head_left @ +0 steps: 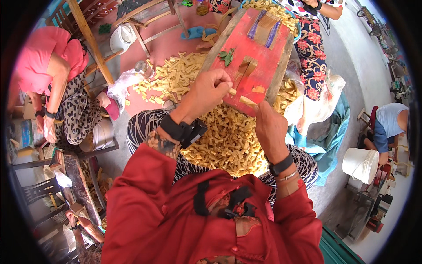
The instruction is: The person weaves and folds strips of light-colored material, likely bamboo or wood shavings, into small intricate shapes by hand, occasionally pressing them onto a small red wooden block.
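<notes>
My left hand [205,94] is closed in a pinch at the near end of a red board [228,42], with a small pale yellow piece [232,91] at its fingertips. To the right, my right hand [270,132] pinches a flat pale yellow strip [248,101] whose free end points toward the left hand. A gap lies between the two pieces. Below both hands, a large heap of short, curled yellow pieces [224,143] fills the space between my knees. A small wooden block [247,67] stands on the board just beyond my hands. I cannot make out what the yellow material is.
Green leaves [226,57] and a purple-edged wooden piece [264,27] lie on the board. Loose yellow strips [178,75] cover the floor at left. Co-workers sit left, far right and across the board. A white bucket [360,165] stands at right, near blue sheeting [332,141].
</notes>
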{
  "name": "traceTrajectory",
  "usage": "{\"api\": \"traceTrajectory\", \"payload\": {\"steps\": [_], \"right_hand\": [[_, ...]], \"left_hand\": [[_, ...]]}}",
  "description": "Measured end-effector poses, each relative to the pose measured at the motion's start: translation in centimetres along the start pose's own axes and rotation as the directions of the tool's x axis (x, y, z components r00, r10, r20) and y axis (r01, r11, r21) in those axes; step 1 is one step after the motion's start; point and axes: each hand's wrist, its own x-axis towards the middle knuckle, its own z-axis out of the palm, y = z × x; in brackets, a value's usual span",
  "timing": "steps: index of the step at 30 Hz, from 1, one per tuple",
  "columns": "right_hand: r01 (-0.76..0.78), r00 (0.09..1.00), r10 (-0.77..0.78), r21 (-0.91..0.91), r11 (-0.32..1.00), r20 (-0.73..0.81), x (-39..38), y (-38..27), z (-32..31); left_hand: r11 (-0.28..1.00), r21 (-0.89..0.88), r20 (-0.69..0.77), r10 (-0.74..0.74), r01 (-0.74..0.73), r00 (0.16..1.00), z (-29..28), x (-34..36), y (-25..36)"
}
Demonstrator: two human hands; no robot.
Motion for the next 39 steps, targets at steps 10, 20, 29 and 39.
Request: {"api": "traceTrajectory", "payload": {"steps": [10, 20, 29, 39], "right_hand": [[0.228, 0.974, -0.217, 0.271, 0.935, -0.07, -6.1, -5.3, -2.2], [-0.319, 0.934, -0.067, 0.905, 0.28, 0.35, -10.4, -8.3, -1.5], [-0.405, 0.912, -0.028, 0.885, -0.23, 0.41, -10.5, -7.9, -1.2], [0.355, 0.906, -0.167, 0.48, 0.802, -0.39, -9.2, -8.1, -1.8]], "left_hand": [[0.984, -0.057, 0.058, -0.164, 0.167, 0.985, 2.6, -10.5, -3.1], [0.533, -0.747, 0.413, -0.095, 0.397, 0.906, 5.2, -15.5, -3.2], [0.361, -0.891, 0.227, -0.174, 0.276, 0.958, 5.1, -16.4, -1.6], [0.564, -0.811, 0.123, -0.097, 0.157, 0.988, 5.2, -16.8, 0.3]]}}
